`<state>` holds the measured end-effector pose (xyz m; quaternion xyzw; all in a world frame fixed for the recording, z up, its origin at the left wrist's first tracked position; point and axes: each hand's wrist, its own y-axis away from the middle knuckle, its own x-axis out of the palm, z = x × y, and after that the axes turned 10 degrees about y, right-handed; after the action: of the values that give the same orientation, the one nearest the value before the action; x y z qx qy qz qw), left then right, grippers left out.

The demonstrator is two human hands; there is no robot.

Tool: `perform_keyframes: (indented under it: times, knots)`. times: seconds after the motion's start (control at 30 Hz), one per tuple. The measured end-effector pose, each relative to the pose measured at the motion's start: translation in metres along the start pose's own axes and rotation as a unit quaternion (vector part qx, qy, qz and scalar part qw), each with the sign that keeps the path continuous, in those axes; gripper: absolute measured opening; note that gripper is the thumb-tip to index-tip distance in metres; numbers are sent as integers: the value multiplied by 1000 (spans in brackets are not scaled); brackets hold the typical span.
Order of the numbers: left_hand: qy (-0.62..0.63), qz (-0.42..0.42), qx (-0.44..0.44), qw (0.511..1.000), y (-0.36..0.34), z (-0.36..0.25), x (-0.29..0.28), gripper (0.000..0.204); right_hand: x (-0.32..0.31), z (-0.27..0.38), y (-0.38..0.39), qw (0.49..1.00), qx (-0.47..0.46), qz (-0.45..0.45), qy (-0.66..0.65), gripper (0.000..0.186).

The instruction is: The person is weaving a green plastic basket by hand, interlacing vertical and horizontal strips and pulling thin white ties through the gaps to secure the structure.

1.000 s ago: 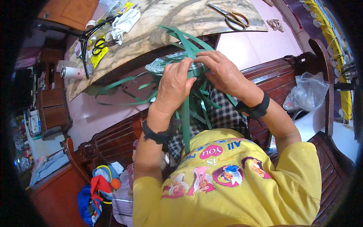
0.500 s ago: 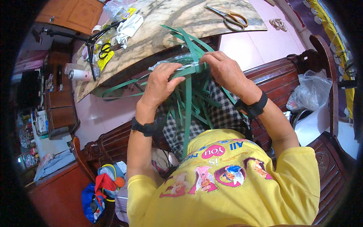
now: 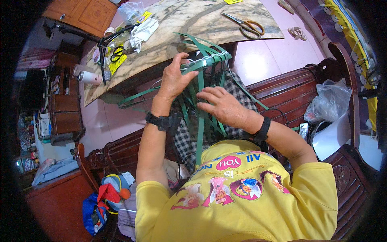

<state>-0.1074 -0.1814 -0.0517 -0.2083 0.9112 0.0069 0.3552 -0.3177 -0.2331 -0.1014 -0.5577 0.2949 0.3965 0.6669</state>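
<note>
My left hand [image 3: 174, 78] is closed on a woven band of flat green strips [image 3: 213, 59] with pale lacing along its upper edge, held above my lap in black-and-white chequered trousers [image 3: 186, 140]. Loose green strips stick up and dangle from the band; one long hanging strip [image 3: 200, 141] runs down toward my yellow shirt. My right hand [image 3: 221, 105] is lower, to the right of that strip, with its bent fingers apart and close to it; whether they touch it I cannot tell.
A marble tabletop [image 3: 185, 16] ahead bears large scissors [image 3: 246, 28], small black scissors [image 3: 117, 54], a black stand, a white cloth [image 3: 143, 34] and a tumbler [image 3: 88, 78]. I sit on a wooden bench [image 3: 274, 88] with a plastic bag [image 3: 328, 103] at right and coloured cloth items [image 3: 111, 195] at left.
My right hand has come off the band and moved down beside the hanging strip. The band now tilts up to the right in my left hand, which has moved slightly higher.
</note>
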Motion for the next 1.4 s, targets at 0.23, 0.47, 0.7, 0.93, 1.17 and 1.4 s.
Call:
perform_keyframes:
  times: [0.23,0.47,0.7,0.93,1.17,1.4]
  knots:
    - [18,-7,16,1000,1,3,-2,57,-1,11,-7,999,2,-12,-34,24]
    - [53,26,-14,998,-4,31,-17,52,1,15,-25,987,65,-69,-132,24]
    - [79,1,-19,997,-7,43,-10,46,14,-9,-18,953,200,-112,-197,28]
    - [35,8,-25,999,-15,20,10,44,39,-61,-38,871,389,-89,-287,25]
    - [64,3,-14,998,-13,31,4,21,38,-49,-40,856,371,143,-332,34]
    - [327,2,-96,940,-10,25,-14,16,29,-50,-29,746,372,131,-536,17]
